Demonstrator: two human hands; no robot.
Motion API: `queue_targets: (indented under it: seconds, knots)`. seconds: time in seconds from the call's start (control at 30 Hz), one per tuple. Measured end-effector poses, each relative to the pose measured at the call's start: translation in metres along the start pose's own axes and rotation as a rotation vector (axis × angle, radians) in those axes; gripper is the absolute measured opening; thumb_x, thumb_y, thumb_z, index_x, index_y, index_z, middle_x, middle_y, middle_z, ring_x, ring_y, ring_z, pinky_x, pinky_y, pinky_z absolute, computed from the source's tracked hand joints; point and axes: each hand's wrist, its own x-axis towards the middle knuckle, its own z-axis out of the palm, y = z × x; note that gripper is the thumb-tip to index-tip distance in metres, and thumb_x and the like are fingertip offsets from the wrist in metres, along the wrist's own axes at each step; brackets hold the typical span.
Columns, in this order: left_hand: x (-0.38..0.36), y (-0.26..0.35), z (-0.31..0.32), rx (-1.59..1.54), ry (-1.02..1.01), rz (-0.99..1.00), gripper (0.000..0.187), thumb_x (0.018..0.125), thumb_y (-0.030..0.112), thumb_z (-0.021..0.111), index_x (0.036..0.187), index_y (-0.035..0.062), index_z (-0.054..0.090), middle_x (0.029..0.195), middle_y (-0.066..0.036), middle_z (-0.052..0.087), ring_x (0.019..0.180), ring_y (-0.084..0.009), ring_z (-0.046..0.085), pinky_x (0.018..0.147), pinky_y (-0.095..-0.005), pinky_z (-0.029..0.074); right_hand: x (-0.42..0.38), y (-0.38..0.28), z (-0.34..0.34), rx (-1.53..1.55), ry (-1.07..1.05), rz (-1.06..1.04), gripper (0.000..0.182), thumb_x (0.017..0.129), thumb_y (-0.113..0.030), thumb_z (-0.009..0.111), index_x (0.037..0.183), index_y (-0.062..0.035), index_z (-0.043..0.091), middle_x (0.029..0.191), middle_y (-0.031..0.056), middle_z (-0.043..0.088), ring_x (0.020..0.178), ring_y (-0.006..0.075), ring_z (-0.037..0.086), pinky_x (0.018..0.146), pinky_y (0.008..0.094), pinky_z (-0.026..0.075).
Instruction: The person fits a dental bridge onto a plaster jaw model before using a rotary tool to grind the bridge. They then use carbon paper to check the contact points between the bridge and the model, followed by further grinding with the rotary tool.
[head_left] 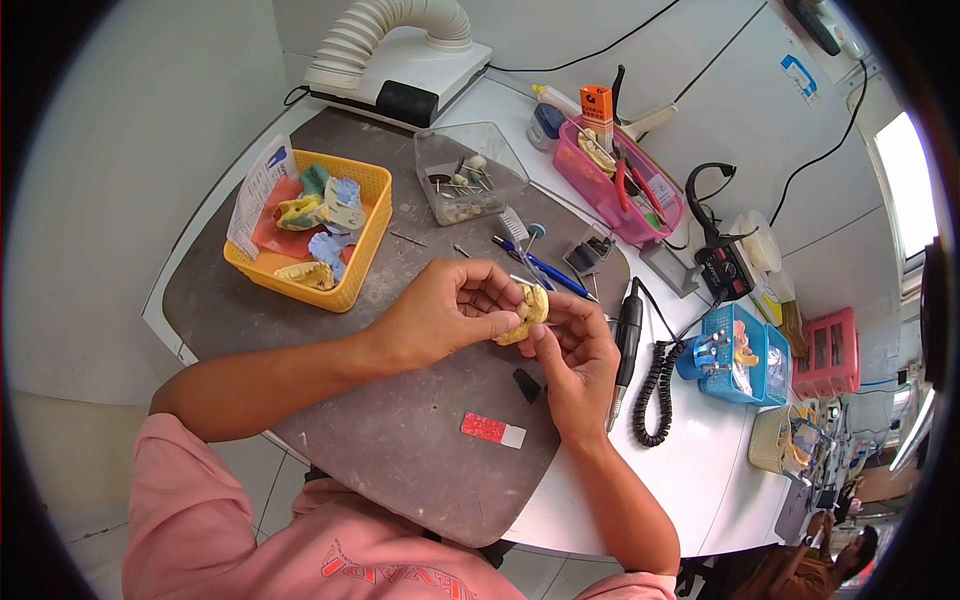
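Observation:
Between both hands, above the grey work mat [400,440], is a small yellow dental plaster model [525,318]. My left hand [450,308] pinches it from the left with thumb and fingers. From the other side, my right hand [572,352] grips its edge, the thumb close to the lower rim. Fingers cover part of the model. Below the hands lie a small black piece [527,385] and a red and white strip [492,430]. A blue pen [555,272] and a small brush [514,225] lie just beyond the hands.
At left a yellow basket [375,225] holds models and a paper. A clear box [470,195] of burs stands behind. A pink basket [570,165] of tools, a handpiece [627,340] with coiled cord [655,400], and blue baskets [735,385] are at right. A hose unit [400,75] stands at back.

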Motion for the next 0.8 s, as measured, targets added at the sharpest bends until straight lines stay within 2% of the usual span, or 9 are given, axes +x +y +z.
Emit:
queue_targets:
  seconds: [0.33,0.5,0.8]
  knots:
    - [0.0011,-0.0022,0.0006,0.021,0.04,0.023,0.028,0.087,0.006,0.071,0.112,-0.0023,0.06,0.101,-0.007,0.066,0.092,-0.0095,0.063,0.084,-0.0238,0.053,0.0009,0.002,0.0006,0.004,0.006,0.024,0.034,0.09,-0.002,0.067,0.122,0.0037,0.055,0.108,0.0104,0.065,0.09,0.0132,0.066,0.079,0.0246,0.056]
    - [0.001,0.0009,-0.0001,-0.025,0.064,0.003,0.03,0.087,0.007,0.071,0.112,-0.0016,0.059,0.1,-0.006,0.066,0.091,-0.0091,0.063,0.084,-0.0239,0.053,0.0016,0.0032,0.0024,-0.105,-0.033,-0.014,0.046,0.085,0.0,0.072,0.127,0.0018,0.055,0.107,0.0103,0.066,0.09,0.0128,0.066,0.078,0.0238,0.055]
    - [0.0012,0.0006,0.0007,-0.08,0.092,-0.013,0.033,0.086,0.008,0.073,0.114,-0.0011,0.059,0.1,-0.006,0.065,0.092,-0.0094,0.063,0.084,-0.0238,0.053,0.0003,0.0061,0.0022,-0.11,-0.025,-0.07,0.05,0.085,0.002,0.07,0.132,0.0008,0.051,0.105,0.0107,0.066,0.09,0.0137,0.066,0.078,0.0249,0.055]
